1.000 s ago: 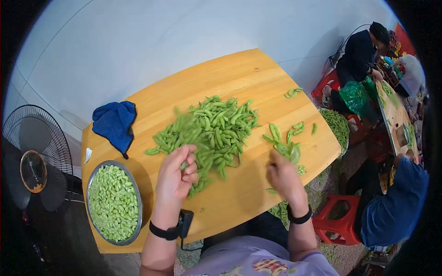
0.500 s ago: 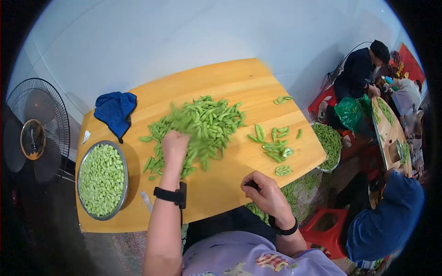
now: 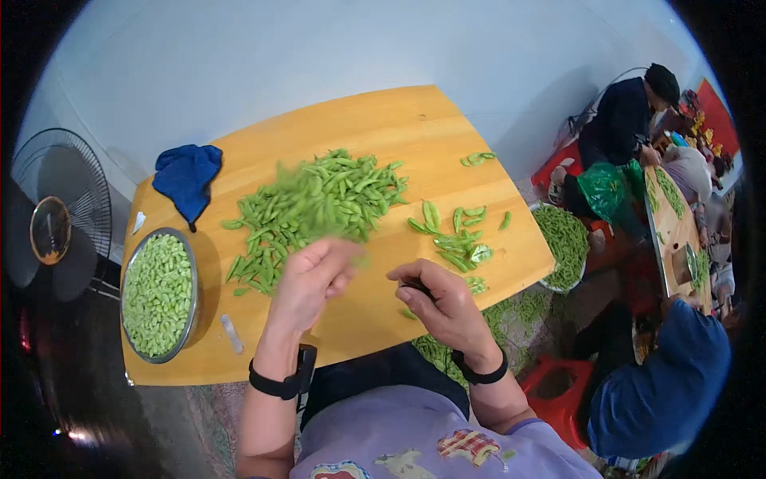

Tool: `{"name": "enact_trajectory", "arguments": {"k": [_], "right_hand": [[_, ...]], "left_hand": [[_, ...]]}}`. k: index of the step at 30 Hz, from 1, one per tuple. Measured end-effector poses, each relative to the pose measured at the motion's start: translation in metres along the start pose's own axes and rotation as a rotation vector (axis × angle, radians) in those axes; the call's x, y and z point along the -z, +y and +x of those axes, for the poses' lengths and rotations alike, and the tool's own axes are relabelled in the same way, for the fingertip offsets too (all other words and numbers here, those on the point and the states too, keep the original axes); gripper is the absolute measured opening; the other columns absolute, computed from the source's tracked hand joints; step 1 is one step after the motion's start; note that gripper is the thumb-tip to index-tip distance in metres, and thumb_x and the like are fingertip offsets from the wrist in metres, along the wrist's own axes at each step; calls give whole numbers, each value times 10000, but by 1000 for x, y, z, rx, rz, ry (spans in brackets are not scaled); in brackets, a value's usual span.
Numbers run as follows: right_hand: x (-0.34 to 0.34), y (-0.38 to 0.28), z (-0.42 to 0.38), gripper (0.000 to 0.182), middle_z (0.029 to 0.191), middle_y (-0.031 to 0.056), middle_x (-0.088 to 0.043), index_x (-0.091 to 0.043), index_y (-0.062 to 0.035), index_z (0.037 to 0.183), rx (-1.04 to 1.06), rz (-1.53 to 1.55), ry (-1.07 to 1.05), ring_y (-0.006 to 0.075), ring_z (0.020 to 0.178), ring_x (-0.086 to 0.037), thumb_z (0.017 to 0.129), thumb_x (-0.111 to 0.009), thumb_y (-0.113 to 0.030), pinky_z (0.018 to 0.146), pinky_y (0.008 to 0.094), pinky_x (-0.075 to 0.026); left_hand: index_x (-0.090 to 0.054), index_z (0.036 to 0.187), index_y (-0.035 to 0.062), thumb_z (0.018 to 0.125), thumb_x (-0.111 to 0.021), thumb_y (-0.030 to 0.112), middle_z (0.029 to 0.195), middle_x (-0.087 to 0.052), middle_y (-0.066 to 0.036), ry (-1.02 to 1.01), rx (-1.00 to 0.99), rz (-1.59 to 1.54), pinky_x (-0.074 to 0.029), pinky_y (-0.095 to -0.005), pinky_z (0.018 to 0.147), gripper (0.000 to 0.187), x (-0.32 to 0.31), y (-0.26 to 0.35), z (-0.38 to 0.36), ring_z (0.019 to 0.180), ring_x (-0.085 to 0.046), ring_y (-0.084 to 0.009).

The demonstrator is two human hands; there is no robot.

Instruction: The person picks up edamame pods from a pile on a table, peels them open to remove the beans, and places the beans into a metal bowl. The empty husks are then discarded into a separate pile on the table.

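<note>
My left hand (image 3: 313, 279) is over the near edge of a heap of green bean pods (image 3: 339, 191), its fingers closed. At its blurred fingertips a green bean pod (image 3: 361, 257) shows in part. Facing it, my right hand (image 3: 443, 303) is curled, with a small dark object (image 3: 418, 289) between thumb and fingers; its kind cannot be made out. Behind the right hand lies a small group of pods, some of them opened (image 3: 459, 247). On the left stands a metal bowl (image 3: 194, 307) full of shelled green beans (image 3: 157, 295).
A blue cloth (image 3: 187, 180) and a small clear strip (image 3: 231, 334) lie on the wooden table (image 3: 383, 120). A fan (image 3: 60, 231) stands at the left. Right of the table are a tub of pods (image 3: 562, 247), a red stool (image 3: 554, 395) and several people at another table (image 3: 670, 231).
My left hand has drawn back from the pod heap toward my right hand, a pod at its fingertips. The right hand has shifted slightly left and up. The whole view has shifted a little.
</note>
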State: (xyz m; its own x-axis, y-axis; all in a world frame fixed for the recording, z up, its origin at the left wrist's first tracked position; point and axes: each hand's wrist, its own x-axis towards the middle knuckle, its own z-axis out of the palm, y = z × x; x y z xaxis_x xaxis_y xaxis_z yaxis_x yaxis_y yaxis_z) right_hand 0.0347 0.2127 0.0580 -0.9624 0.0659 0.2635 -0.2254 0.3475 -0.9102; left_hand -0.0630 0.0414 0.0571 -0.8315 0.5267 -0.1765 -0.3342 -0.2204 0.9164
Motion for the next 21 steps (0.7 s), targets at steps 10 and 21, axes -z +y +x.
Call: {"name": "enact_trajectory", "arguments": {"k": [10,21], "right_hand": [[5,8,16,219,779,102,-566,-571,8,988,-16,66,-154,177,683,-533,801,-618,-95,593,282,-431],[6,5,20,121,685,129,-498,-515,21,833,49,-19,-227,291,623,-496,780,-598,-48,555,358,-389]], "left_hand": [[-597,785,48,784,-634,83,629,-540,4,-137,29,-66,-296,-158,417,52,-13,-4,7,469,-416,-33],[-624,720,37,748,-651,61,613,-565,6,-167,46,200,-364,-184,502,46,-20,6,11,559,-487,-38]]}}
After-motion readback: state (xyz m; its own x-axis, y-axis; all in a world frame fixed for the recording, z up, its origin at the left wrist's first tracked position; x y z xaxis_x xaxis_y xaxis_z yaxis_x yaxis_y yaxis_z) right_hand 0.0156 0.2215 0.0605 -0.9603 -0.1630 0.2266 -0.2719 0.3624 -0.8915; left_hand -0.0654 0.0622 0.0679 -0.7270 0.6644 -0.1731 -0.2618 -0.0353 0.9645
